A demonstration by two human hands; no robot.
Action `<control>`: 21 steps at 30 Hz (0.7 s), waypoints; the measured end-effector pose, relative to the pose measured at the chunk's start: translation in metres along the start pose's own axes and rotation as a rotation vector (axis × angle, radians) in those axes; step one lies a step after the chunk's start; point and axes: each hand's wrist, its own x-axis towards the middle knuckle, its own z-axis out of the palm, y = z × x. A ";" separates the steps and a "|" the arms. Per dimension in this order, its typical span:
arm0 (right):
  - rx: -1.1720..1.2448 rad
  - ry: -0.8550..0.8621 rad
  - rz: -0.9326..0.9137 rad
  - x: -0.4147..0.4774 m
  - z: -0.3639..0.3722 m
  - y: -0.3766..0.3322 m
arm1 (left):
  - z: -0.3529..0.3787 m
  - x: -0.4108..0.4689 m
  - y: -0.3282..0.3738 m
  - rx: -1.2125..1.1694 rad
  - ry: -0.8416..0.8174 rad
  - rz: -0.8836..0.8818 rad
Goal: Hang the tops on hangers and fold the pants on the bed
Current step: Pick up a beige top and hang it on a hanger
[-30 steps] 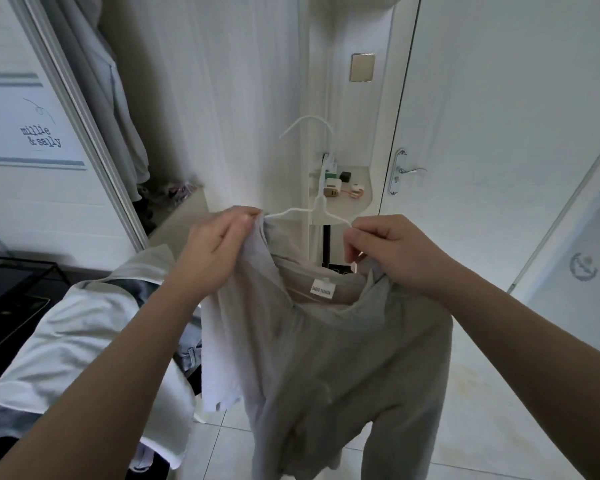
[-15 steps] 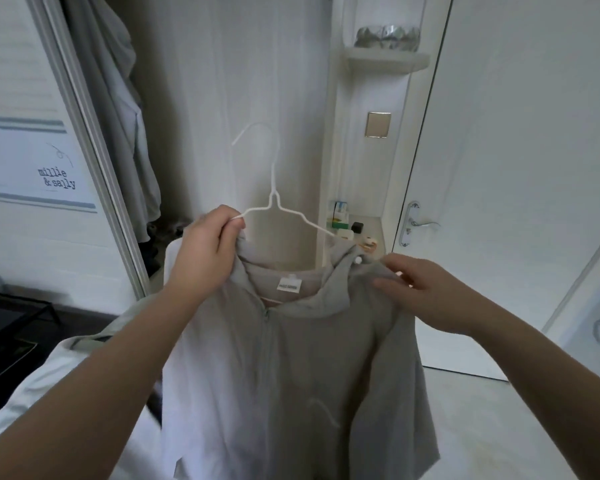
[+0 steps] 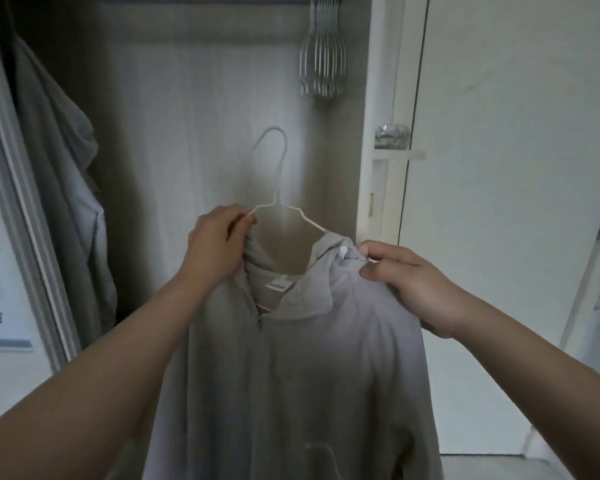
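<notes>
A light grey zip top (image 3: 312,368) with a collar hangs on a thin white wire hanger (image 3: 280,188) in front of me, its hook pointing up and free of any rail. My left hand (image 3: 219,244) grips the top's left shoulder together with the hanger's left arm. At the right shoulder, my right hand (image 3: 409,285) pinches the fabric beside the collar. A white label shows inside the neck.
An open wardrobe is ahead, with grey clothes (image 3: 59,188) hanging at its left and a bunch of spare white hangers (image 3: 323,60) on the rail at top right. A white door (image 3: 513,168) and a small shelf with a glass bowl (image 3: 392,136) stand to the right.
The top and hanger have been lifted higher toward the wardrobe, and my view has tilted up. The garment now sits squarer on the hanger. Both hands keep their hold.
</notes>
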 end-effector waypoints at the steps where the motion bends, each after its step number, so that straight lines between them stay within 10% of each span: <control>1: 0.040 0.024 -0.003 0.014 0.009 -0.008 | -0.003 0.014 -0.009 -0.019 0.000 -0.002; 21: -0.114 0.367 -0.262 0.327 0.113 -0.158 | -0.111 0.127 -0.051 -0.224 0.113 0.133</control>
